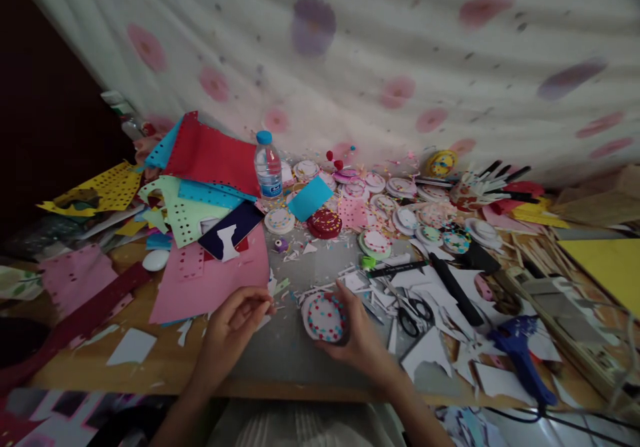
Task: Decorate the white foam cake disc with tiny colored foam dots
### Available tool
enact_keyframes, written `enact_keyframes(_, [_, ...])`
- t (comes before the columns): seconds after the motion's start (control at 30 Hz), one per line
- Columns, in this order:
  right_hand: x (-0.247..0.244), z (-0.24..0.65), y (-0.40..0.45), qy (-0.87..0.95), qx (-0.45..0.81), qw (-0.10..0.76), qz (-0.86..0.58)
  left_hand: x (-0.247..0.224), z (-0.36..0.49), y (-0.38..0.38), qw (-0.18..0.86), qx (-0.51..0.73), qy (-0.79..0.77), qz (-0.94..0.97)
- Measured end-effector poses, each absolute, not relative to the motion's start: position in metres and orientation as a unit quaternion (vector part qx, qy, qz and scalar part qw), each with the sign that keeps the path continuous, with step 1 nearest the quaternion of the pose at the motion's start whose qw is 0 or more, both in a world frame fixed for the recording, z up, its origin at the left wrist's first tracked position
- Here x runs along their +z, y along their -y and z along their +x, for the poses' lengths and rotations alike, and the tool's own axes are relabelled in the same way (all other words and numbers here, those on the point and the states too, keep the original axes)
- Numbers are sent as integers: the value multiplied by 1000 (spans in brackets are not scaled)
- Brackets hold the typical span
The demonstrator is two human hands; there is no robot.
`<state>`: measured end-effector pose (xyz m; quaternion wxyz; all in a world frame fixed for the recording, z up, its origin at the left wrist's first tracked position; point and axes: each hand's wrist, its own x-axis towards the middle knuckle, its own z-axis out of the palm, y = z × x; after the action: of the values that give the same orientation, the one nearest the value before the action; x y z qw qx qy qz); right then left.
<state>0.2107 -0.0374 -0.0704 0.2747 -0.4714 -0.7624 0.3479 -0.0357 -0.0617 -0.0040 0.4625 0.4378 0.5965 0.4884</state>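
My right hand (357,334) is wrapped round the right side of a round white disc (325,317), which has a ring of red and blue dots on top. To its left, over the front of the grey mat (280,360), my left hand (240,317) has its thumb and fingertips drawn together; what they hold, if anything, is too small to name. Behind the hands lie a dark red disc (324,224) and a white and green disc (375,242) with red dots. A pink sheet (215,280) lies behind my left hand.
Black scissors (415,317), a blue glue gun (523,354) and white paper scraps (430,357) lie at the right. A water bottle (269,170) stands at the back near a red sheet (215,157). Several decorated discs and a pen holder (470,190) are behind the mat.
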Motion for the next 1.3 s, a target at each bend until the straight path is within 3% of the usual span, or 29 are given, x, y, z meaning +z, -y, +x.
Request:
enact_keyframes(0.23, [-61,209,33,651,463,379,-468,-28,-2,57,599,431,-565,369])
enact_keyframes(0.37, [-48,206,38,649,475,381,-456,-28,15,47,720,397,-486,297])
enact_keyframes(0.47, [-38,209,40,637,485,389,-455,-26,19,44,739,408,-458,278])
enact_keyframes(0.7, [-22,218,37,522,499,549,-421,-22,16,47,708,428,-486,281])
enact_keyframes(0.93, [-34,210,45,612,462,475,-432,-9,20,44,640,459,-507,350])
enact_keyframes(1.13, [-37,220,44,536,428,549,-478,-4,24,35,609,456,-557,333])
enact_keyframes(1.3, [-50,236,56,568,395,495,-525,-13,17,27,521,435,-608,412])
